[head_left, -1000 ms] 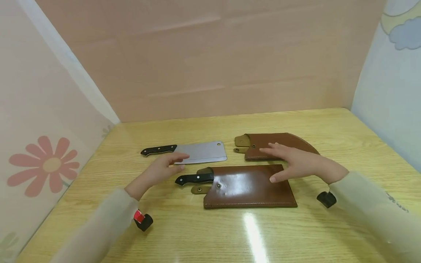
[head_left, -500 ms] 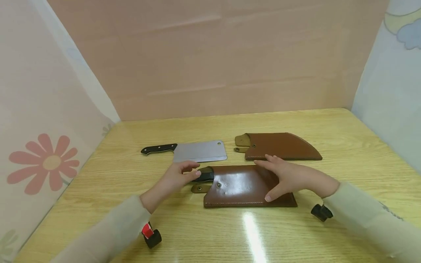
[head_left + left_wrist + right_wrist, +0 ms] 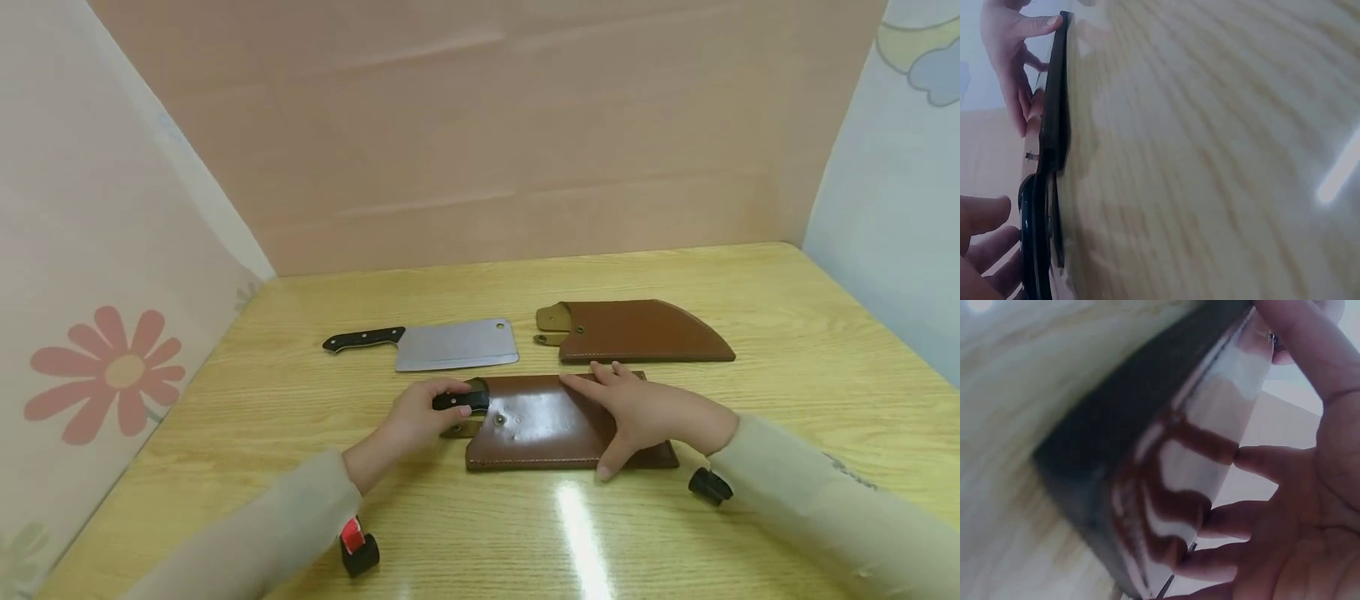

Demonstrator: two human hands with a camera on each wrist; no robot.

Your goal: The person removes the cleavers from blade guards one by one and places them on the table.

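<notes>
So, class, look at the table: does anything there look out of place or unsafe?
Yes: one cleaver lies bare on the table while its likely sheath, the empty curved one, sits beside it. The other knife is sheathed.

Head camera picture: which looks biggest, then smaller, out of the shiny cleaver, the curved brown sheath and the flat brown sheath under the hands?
1. Flat brown sheath, though nearest the camera.
2. Shiny cleaver and curved brown sheath look too alike in length to rank.

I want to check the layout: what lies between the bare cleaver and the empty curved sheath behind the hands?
Only bare table: the head view shows the cleaver and curved sheath apart.
</notes>
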